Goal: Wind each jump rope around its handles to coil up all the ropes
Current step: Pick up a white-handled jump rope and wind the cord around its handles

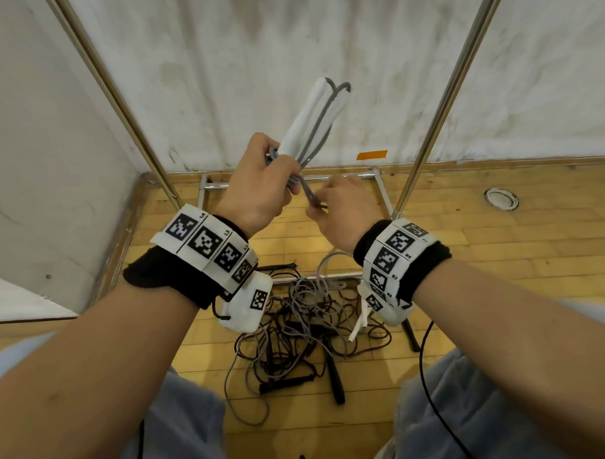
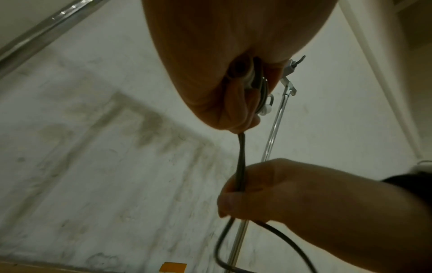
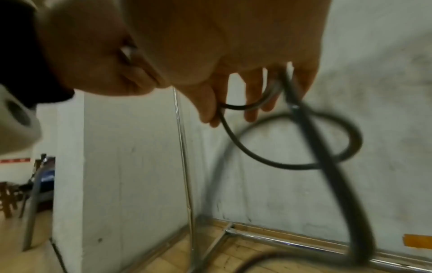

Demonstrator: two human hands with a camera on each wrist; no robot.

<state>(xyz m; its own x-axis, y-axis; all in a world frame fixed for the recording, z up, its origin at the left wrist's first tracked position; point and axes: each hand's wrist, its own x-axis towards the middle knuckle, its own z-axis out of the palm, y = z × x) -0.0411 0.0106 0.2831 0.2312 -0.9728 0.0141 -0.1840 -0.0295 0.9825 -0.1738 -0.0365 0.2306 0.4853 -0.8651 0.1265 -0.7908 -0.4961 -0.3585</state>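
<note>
My left hand [image 1: 261, 180] grips a pair of white jump-rope handles [image 1: 317, 116] held together and pointing up and away, with grey rope [image 1: 320, 127] laid in strands along them. In the left wrist view the left hand [image 2: 233, 73] closes round the handle ends, and a grey rope [image 2: 240, 158] runs down from it to my right hand [image 2: 268, 192]. My right hand [image 1: 343, 210] pinches that rope [image 1: 309, 195] just right of the left fist. The right wrist view shows the right hand [image 3: 233, 88] with the rope [image 3: 304, 147] looping below its fingers.
A tangled pile of dark and grey jump ropes [image 1: 311, 325] with black handles [image 1: 335, 381] lies on the wooden floor [image 1: 498, 270] between my knees. A metal rack frame [image 1: 431, 137] stands against the white wall [image 1: 266, 39] ahead. An orange tape strip [image 1: 371, 155] marks the wall's base.
</note>
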